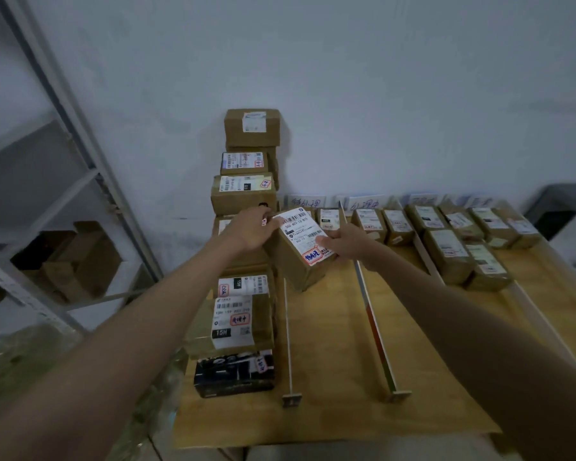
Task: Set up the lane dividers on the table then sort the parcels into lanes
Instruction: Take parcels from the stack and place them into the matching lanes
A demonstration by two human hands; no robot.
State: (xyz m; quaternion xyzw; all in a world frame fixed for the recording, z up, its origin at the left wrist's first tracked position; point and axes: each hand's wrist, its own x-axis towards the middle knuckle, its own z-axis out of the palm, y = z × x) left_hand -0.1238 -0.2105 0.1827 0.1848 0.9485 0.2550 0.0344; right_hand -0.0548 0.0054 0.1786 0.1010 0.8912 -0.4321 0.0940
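Note:
My left hand (253, 227) and my right hand (346, 242) hold a brown cardboard parcel (300, 251) with a white barcode label, tilted above the far end of the leftmost lane. The left hand grips its far left corner, the right hand its right side. Thin lane dividers (287, 341) (373, 314) (426, 257) run front to back across the wooden table (333, 377). A row and stack of unsorted parcels (243, 311) lines the table's left edge. Sorted parcels (453, 247) lie in the lanes to the right.
Paper lane labels (305, 201) lean against the white wall at the table's far edge. A metal shelving rack (64, 207) with cardboard boxes stands on the left. A dark object (562, 207) sits at the far right.

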